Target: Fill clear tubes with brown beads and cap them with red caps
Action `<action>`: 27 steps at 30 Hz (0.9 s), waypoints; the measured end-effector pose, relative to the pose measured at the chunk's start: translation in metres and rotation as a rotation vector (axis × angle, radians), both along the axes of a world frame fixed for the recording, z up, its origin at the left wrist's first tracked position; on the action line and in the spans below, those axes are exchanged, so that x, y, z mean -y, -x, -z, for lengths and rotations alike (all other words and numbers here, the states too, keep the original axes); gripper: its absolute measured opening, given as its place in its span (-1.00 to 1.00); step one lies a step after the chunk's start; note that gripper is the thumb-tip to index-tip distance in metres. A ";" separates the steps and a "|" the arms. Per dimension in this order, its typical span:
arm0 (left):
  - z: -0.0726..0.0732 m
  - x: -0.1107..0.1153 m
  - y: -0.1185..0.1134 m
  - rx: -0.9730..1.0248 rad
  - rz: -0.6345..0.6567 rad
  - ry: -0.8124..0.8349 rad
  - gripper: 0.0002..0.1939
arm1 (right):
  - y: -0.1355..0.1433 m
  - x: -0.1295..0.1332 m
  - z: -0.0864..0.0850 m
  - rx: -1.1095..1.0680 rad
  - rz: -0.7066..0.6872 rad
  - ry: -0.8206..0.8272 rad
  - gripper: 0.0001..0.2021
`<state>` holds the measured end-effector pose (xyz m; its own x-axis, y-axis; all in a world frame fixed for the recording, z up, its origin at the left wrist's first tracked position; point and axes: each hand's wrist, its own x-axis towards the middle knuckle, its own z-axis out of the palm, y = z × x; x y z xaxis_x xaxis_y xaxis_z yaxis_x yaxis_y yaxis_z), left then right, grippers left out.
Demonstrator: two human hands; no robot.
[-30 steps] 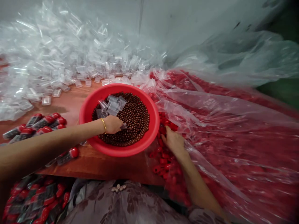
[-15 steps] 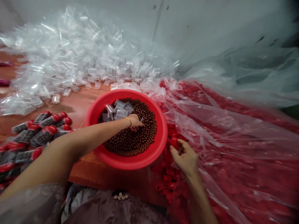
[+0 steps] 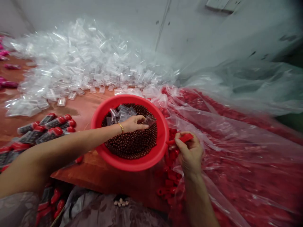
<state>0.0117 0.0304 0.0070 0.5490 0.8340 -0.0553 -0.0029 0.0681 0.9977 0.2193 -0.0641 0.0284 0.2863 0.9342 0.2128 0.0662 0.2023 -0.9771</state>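
Observation:
A round red basin (image 3: 132, 166) holds many small dark brown beads (image 3: 132, 146) and several clear plastic boxes (image 3: 115, 115) lying on top. Over the beads, my left hand (image 3: 136, 124) pinches one clear plastic box (image 3: 150, 120) at its fingertips; whether beads are inside is hard to make out. A gold bracelet circles that wrist. Just right of the basin's rim, my right hand (image 3: 190, 151) grips a red plastic cap (image 3: 186, 138) between thumb and fingers. Below this hand lie more loose red caps (image 3: 170, 183).
Behind the basin a large heap of clear boxes (image 3: 82, 63) leans to the wall. Filled boxes with red caps (image 3: 50, 130) lie on the left. Plastic sheeting (image 3: 224, 126) covers red parts on the right. Pink pieces (image 3: 8, 83) sit far left.
My left hand has lifted out of the beads, bringing the clear box into view. My right hand has risen slightly from the loose caps with a red cap. The view has shifted a little.

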 end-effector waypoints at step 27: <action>-0.037 0.038 0.029 0.094 0.138 0.211 -0.85 | 0.049 -0.032 -0.014 0.168 -0.419 0.164 -0.86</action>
